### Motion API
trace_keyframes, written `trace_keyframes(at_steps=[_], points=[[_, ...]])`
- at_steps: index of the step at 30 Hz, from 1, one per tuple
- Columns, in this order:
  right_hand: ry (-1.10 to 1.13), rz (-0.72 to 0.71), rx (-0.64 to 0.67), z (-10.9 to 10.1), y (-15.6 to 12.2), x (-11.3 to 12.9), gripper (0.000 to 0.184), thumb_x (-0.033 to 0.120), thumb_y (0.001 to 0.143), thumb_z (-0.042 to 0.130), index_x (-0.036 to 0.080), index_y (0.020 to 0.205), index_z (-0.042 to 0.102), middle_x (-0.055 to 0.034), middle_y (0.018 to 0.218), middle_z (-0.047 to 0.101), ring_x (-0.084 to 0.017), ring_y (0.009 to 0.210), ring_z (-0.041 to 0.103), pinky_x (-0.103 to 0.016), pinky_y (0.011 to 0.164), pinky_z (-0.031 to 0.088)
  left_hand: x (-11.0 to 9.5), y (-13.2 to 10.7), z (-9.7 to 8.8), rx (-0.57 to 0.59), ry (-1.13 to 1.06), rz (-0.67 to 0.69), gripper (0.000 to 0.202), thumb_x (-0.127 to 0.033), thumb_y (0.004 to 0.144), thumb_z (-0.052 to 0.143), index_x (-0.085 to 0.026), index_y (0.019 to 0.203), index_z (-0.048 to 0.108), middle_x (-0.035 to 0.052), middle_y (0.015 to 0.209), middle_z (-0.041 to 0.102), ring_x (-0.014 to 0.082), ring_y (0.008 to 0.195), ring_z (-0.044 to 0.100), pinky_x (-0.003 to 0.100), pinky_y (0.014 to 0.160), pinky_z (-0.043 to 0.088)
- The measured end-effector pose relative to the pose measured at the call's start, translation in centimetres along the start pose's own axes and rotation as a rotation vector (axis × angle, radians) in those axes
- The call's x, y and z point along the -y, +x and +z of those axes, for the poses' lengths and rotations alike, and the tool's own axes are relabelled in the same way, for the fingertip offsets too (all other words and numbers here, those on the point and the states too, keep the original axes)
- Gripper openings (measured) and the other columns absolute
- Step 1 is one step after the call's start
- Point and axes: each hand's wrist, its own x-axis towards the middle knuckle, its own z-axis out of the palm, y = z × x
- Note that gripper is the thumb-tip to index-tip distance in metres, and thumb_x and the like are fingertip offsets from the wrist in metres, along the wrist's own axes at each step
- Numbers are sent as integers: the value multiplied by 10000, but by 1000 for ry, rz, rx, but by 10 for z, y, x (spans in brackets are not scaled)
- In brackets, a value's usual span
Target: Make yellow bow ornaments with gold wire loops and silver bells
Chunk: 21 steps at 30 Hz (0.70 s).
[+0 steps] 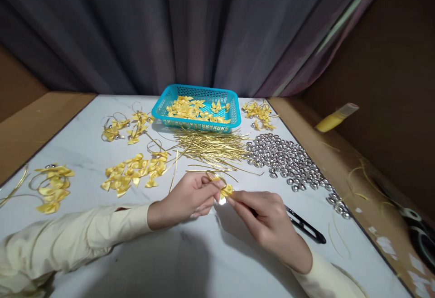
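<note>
I see the left hand [190, 198], its grip closed on a gold tie [215, 173], and the right hand [268, 216] pinching a yellow bow [227, 191], nearer than the blue basket [162, 103].

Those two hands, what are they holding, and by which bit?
A yellow bow with a gold wire loop. The right hand pinches the bow's edge; where the left hand grips is hidden.
</note>
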Motion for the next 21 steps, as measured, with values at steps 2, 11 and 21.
trace_keyframes(at_steps=[2,11,21], points=[[0,5,7,1,0,0,283,118,869,418,105,687,635,-5,502,510,-86,437,421,-214,463,306,1,1,0,-3,-4,-3,302,-359,717,609,-148,527,505,-111,289,320,19,224,231,142,264,158],[23,18,-25,2,2,2,313,134,876,426,105,634,623,-27,523,575,-81,427,454,-211,454,323,-1,-1,2,-15,15,17,319,-370,725,599,-144,527,493,-109,299,318,16,232,226,142,271,163],[60,63,-6,0,2,3,285,164,880,429,118,708,651,-11,521,574,-77,427,451,-207,449,325,7,-4,1,-28,61,120,334,-416,793,567,-176,607,427,-128,343,285,17,275,197,131,292,179]])
